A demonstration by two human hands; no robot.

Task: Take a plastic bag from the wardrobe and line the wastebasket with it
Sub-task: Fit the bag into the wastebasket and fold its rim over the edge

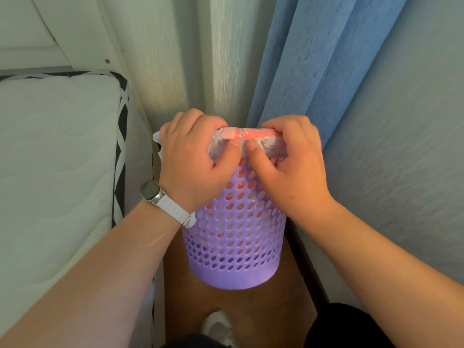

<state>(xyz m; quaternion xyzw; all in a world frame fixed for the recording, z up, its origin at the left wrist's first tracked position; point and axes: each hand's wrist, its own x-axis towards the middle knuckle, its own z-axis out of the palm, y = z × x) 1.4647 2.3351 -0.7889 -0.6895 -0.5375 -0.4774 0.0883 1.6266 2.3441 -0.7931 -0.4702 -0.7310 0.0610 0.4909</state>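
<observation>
Fingers: left hand (193,159) and right hand (293,169) are pinching the plastic bag (251,133).
Wastebasket (233,234): we are stretching the cuff evenly over.

Mattress (55,151): left side of the frame; we record a white quilted top with a black-and-white patterned band along its edge.
Bed frame panel (37,28): upper left; white, with one small hole near its lower right corner.
Pale panels (175,59): upper centre; we note vertical, grained surfaces meeting in a corner.
Curtain (313,59): upper centre-right; blue, hanging in long folds.
Wall (414,146): right side; pale and textured, just beside the curtain.
Floor (288,285): lower centre; brown.
Wristwatch (150,191): left of centre; grey face, white strap.
White item (218,327): bottom centre, on the floor; we cannot identify it.
Dark fabric (351,327): bottom right.
</observation>
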